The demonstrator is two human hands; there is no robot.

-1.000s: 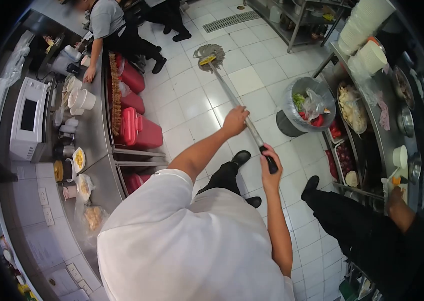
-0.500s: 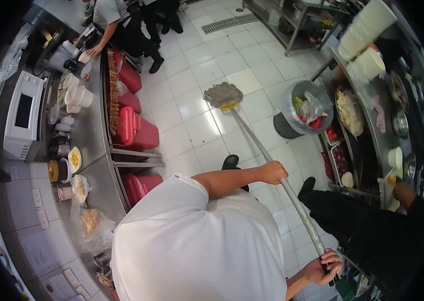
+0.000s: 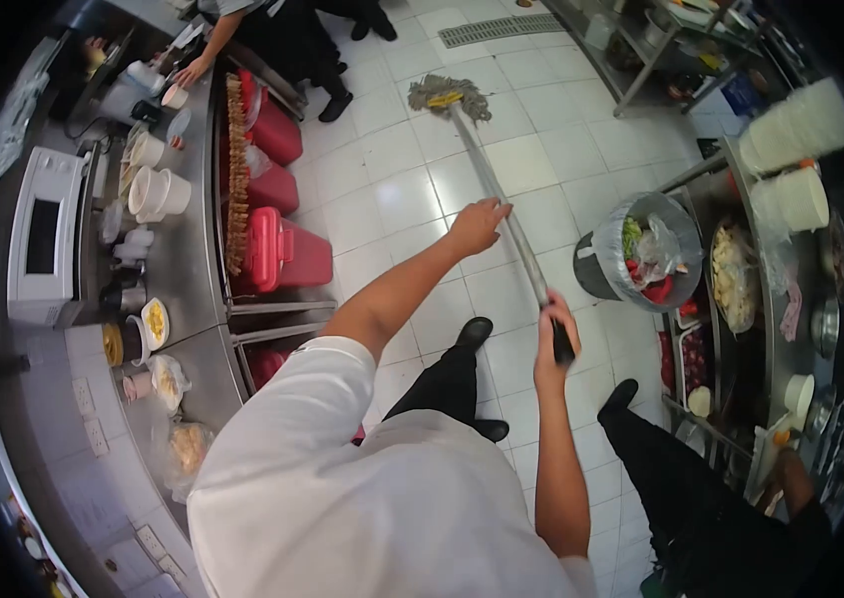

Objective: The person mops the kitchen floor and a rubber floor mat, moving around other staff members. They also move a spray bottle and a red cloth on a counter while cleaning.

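A string mop (image 3: 450, 98) with a grey head and yellow clamp rests on the white tiled floor (image 3: 402, 259), far out in front of me. Its long metal handle slants from the head back toward my body. My left hand (image 3: 479, 227) is closed around the middle of the handle. Near the black end grip, my right hand (image 3: 552, 334) wraps round the pole. Both arms reach forward, the left one stretched further out.
A lined bin (image 3: 646, 254) with food scraps stands to the right. Red containers (image 3: 287, 254) sit under the steel counter (image 3: 187, 299) on the left. A co-worker in black (image 3: 711, 518) stands close at right; others are at top left. A floor drain (image 3: 500, 30) lies beyond the mop.
The mop head has moved farther away across the floor. Both my hands have gone forward with the handle, the right one coming up from beside my body.
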